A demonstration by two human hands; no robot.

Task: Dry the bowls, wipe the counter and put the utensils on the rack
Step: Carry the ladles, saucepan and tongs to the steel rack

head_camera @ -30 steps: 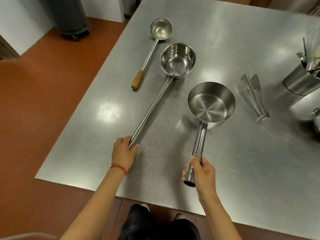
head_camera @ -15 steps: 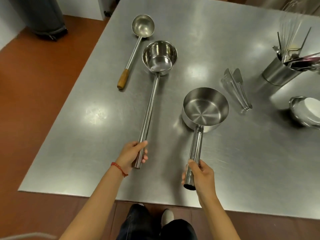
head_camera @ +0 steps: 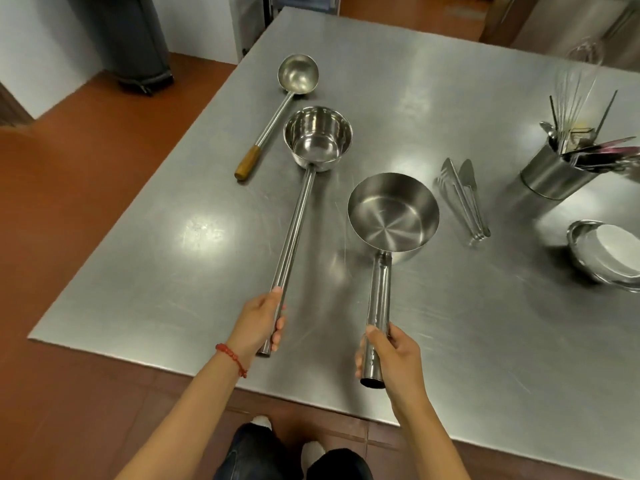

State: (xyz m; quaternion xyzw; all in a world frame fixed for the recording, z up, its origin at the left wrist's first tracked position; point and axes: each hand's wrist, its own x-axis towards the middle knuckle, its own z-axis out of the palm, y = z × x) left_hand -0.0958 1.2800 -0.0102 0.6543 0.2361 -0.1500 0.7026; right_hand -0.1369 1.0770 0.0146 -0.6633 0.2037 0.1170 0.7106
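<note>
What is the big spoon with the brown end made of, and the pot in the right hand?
The ladle looks like shiny steel, since its bowl mirrors the lights. Its brown grip looks like wood, matte and grainy, though I can't be sure. The pot in the right hand seems brushed steel, with fine lines fanning across its bottom.

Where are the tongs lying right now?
In the head view, the tongs lie flat on the steel counter, right of centre, between the right-hand pan and the utensil canister.
</note>
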